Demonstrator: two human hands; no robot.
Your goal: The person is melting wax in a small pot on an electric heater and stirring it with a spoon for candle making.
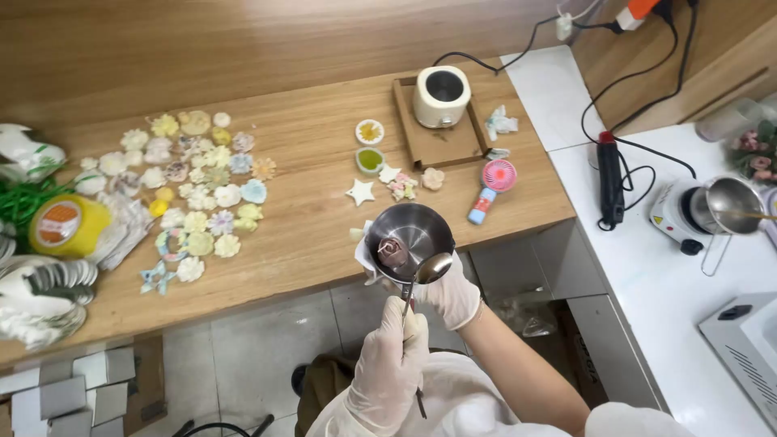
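My right hand (450,298), in a white glove, grips a small steel pot (409,235) from below, with a bit of white tissue at the pot's left side. The pot is held over the front edge of the wooden table (307,235). Inside it lies a pinkish flower-shaped piece (393,252). My left hand (390,364), also gloved, holds the handle of a metal spoon (431,268), whose bowl rests at the pot's near rim.
Several pale flower-shaped pieces (194,190) cover the table's left part, with a yellow tape roll (66,224) beside them. A white melting pot (441,95) sits on a wooden tray. A pink hand fan (490,186) lies nearby. A hot plate with a steel pot (720,206) stands on the white counter.
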